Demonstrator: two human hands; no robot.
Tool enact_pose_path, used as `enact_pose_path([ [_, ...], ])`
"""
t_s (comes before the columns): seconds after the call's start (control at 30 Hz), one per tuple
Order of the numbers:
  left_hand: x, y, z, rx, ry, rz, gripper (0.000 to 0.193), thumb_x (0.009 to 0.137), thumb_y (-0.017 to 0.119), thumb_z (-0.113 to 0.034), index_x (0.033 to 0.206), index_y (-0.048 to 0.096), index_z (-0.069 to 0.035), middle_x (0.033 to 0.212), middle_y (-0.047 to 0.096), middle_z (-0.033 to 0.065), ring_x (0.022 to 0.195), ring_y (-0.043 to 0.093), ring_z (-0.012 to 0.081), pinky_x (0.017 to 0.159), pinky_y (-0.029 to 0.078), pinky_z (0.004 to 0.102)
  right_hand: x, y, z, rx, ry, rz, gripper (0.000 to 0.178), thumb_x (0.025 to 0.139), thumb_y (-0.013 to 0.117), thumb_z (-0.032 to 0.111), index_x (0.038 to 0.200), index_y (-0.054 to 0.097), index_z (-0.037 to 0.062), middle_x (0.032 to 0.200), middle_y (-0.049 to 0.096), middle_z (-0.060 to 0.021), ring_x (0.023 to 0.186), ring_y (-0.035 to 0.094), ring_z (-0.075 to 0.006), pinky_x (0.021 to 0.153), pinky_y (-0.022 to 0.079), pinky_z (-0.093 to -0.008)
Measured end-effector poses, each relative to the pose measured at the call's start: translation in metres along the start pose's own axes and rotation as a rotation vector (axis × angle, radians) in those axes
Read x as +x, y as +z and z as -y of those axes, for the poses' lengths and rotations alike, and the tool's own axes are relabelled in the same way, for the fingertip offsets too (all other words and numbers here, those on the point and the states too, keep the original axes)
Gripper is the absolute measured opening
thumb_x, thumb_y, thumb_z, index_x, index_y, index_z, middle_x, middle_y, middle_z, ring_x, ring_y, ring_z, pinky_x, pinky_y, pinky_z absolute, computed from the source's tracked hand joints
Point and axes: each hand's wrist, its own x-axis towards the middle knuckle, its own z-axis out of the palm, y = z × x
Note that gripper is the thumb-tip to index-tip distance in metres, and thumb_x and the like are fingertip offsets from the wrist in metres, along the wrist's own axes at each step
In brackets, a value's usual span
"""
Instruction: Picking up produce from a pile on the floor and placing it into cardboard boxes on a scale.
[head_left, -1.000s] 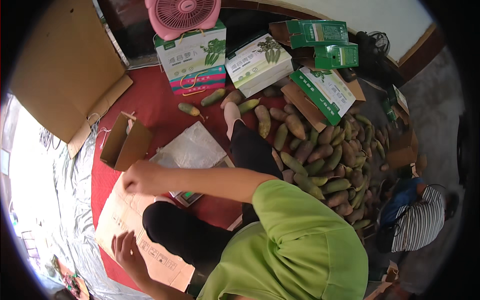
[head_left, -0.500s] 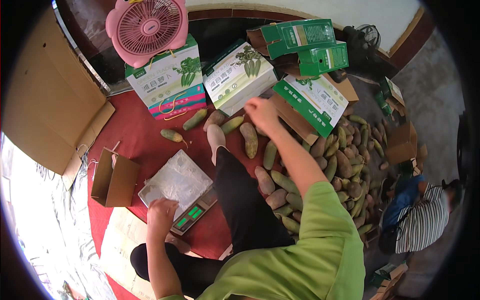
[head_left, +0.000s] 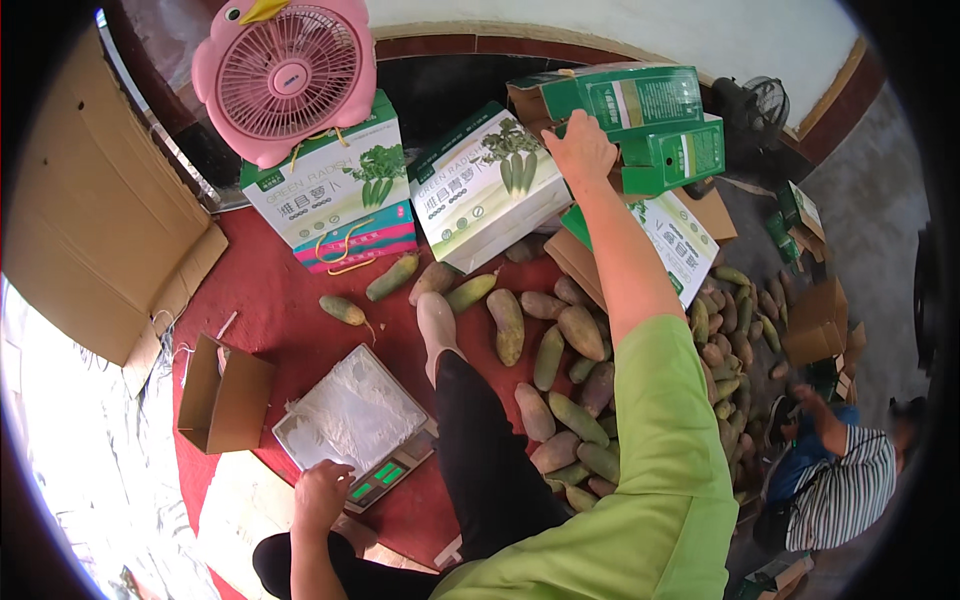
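My left hand (head_left: 322, 494), its fingers loosely bent and apart, is at the near edge of a digital scale (head_left: 352, 410) with green-lit displays and a plastic-covered pan. It holds nothing that I can see. Stretched forward, my right hand (head_left: 584, 152) has its fingers apart and partly bent, over the right end of a white printed carton (head_left: 500, 190). Just beyond it is an open green carton (head_left: 630, 103). Whether the fingertips touch either carton is hard to tell. Below my right arm lie several green radishes (head_left: 508, 328) on the red mat.
A pink fan (head_left: 288, 78) stands on another white carton (head_left: 335, 190). At left are a small brown box (head_left: 226, 395) and a large cardboard sheet (head_left: 90, 200). More radishes (head_left: 730, 330) are heaped at right, near a person in a striped shirt (head_left: 845, 490).
My right hand has moved forward and right, from in front of the white carton to its right end. My left hand has shifted slightly nearer to me. The whole view has shifted a little.
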Motion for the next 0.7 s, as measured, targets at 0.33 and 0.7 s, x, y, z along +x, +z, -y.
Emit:
enact_pose_path([
  [0.33, 0.005, -0.006, -0.008, 0.127, -0.030, 0.097, 0.017, 0.080, 0.063, -0.022, 0.094, 0.071, -0.016, 0.087, 0.064, 0.0077, 0.082, 0.064, 0.0298, 0.073, 0.052, 0.0406, 0.020, 0.011, -0.007, -0.210, -0.104, 0.091, 0.017, 0.078, 0.056, 0.016, 0.078, 0.072, 0.0091, 0.082, 0.070, -0.0119, 0.077, 0.069, -0.0310, 0.068, 0.053, -0.0411],
  [0.7, -0.006, -0.008, -0.008, 0.069, 0.049, 0.008, 0.014, 0.078, 0.066, -0.018, 0.089, 0.070, -0.011, 0.083, 0.064, 0.0106, 0.078, 0.063, 0.0323, 0.072, 0.051, 0.0422, 0.043, -0.162, -0.040, -0.064, -0.145, -0.233, 0.023, 0.076, 0.052, 0.025, 0.076, 0.067, 0.0074, 0.079, 0.066, -0.0182, 0.078, 0.064, -0.0380, 0.069, 0.051, -0.0457],
])
